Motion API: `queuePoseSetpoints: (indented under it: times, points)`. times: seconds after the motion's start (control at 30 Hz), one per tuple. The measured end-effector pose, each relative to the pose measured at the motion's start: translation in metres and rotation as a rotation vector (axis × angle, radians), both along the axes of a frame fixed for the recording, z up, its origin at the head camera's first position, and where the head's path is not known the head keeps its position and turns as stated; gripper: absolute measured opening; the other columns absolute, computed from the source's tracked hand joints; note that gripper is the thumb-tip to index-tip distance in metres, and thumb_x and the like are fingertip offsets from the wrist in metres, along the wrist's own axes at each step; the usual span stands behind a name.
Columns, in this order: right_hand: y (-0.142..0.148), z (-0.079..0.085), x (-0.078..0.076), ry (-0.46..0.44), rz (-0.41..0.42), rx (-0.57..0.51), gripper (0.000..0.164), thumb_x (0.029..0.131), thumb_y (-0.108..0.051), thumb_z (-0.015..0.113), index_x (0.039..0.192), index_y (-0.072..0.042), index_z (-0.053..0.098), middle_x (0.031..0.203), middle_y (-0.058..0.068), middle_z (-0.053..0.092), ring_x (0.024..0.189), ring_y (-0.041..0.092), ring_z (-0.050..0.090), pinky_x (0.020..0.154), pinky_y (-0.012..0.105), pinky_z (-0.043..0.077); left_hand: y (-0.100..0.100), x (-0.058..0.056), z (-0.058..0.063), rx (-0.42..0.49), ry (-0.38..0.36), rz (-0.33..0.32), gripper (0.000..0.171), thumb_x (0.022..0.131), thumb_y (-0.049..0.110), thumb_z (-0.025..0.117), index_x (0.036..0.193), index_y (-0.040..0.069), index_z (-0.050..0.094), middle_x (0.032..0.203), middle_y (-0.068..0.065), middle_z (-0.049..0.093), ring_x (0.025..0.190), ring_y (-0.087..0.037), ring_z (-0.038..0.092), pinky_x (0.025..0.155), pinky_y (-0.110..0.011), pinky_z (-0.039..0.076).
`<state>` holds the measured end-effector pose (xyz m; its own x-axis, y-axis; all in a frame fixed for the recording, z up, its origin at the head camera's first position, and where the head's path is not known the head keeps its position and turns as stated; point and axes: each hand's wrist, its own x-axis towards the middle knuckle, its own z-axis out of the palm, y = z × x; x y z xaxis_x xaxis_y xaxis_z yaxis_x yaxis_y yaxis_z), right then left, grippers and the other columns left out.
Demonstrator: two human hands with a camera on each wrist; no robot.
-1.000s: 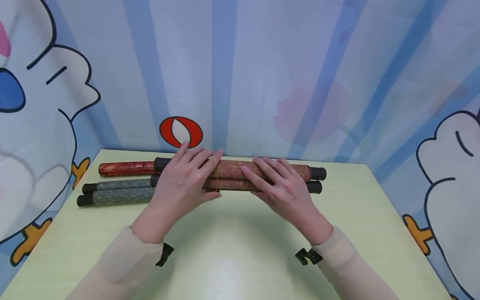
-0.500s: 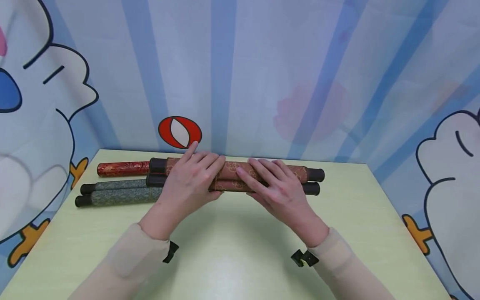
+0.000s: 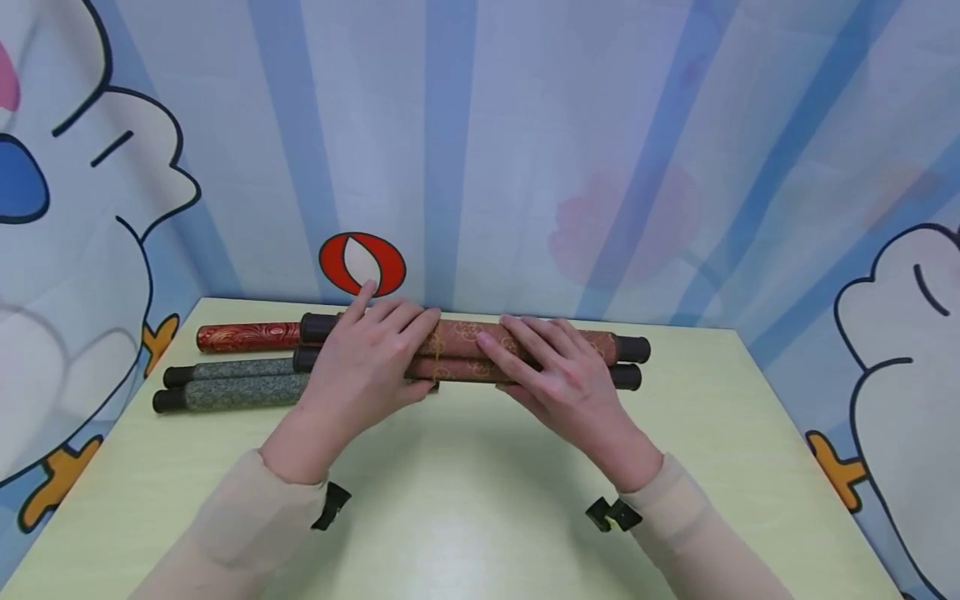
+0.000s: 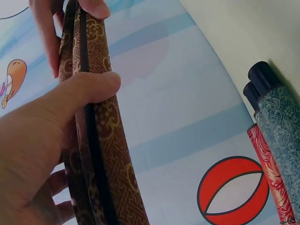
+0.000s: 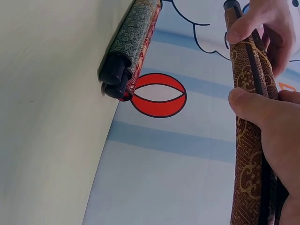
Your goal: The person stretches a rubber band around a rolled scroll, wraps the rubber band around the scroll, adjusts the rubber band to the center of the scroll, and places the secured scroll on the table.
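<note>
A brown scroll with gold patterning and black roller ends is rolled from both sides into two parallel rolls. It is held level above the table. My left hand grips its left half, with the thumb on the near side and the forefinger stretched out beyond the far side. My right hand grips the right half, fingers over the top and thumb below. In the left wrist view, a dark strip runs lengthwise along the brown scroll. The two hands cover parts of both rolls.
On the table, at the back left, lies a grey-green double-rolled scroll with black ends. A red-and-gold patterned roll lies behind it. The brown scroll and left hand hide their right ends in the head view. A printed curtain stands behind.
The brown scroll has shifted slightly left. My left hand slid a little right along it, then back left. My right hand keeps its grip.
</note>
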<state>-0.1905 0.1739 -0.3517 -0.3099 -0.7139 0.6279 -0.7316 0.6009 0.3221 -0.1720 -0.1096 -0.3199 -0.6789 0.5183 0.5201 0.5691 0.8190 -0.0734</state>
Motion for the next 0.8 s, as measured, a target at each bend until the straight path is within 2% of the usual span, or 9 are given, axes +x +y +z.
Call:
queuePoseSetpoints:
  times: [0.23,0.33,0.5,0.63,0.8]
  points:
    - [-0.001,-0.002,0.003,0.002,-0.012,0.002,0.072,0.091,-0.033,0.088,0.155,-0.02,0.058,0.149,0.016,0.062,0.129,0.035,0.062,0.105,0.05,0.055,0.004,-0.003,-0.006,0.048,0.051,-0.046,0.074,0.07,0.037,0.101,0.129,0.005,0.07,0.123,-0.011,0.074,0.118,-0.032,0.068,0.124,-0.057,0.037]
    - [0.0,-0.002,0.002,-0.003,-0.005,-0.023,0.073,0.088,-0.031,0.091,0.154,-0.02,0.06,0.147,0.016,0.063,0.127,0.036,0.062,0.104,0.05,0.055,0.007,-0.005,-0.005,0.056,0.072,-0.068,0.074,0.069,0.039,0.101,0.127,0.005,0.071,0.121,-0.01,0.075,0.117,-0.031,0.068,0.124,-0.056,0.038]
    - [0.002,-0.003,0.002,-0.005,0.002,-0.032,0.075,0.087,-0.03,0.092,0.154,-0.02,0.059,0.146,0.016,0.064,0.125,0.036,0.062,0.101,0.05,0.057,0.013,-0.005,-0.001,0.042,0.084,-0.067,0.074,0.066,0.04,0.103,0.124,0.006,0.072,0.118,-0.009,0.076,0.115,-0.03,0.07,0.125,-0.055,0.036]
    - [0.001,-0.003,0.002,0.004,-0.003,-0.025,0.075,0.087,-0.03,0.092,0.154,-0.021,0.059,0.147,0.016,0.063,0.125,0.036,0.062,0.101,0.05,0.057,0.017,-0.006,-0.001,0.003,0.085,-0.061,0.079,0.067,0.044,0.103,0.129,0.006,0.073,0.121,-0.009,0.077,0.118,-0.03,0.07,0.125,-0.055,0.036]
    - [0.001,-0.002,0.002,-0.006,-0.008,-0.025,0.077,0.087,-0.031,0.092,0.155,-0.02,0.057,0.147,0.015,0.063,0.125,0.036,0.062,0.103,0.05,0.057,0.016,-0.002,-0.002,-0.019,0.07,-0.042,0.091,0.068,0.05,0.101,0.141,0.007,0.068,0.133,-0.01,0.073,0.127,-0.032,0.066,0.126,-0.055,0.034]
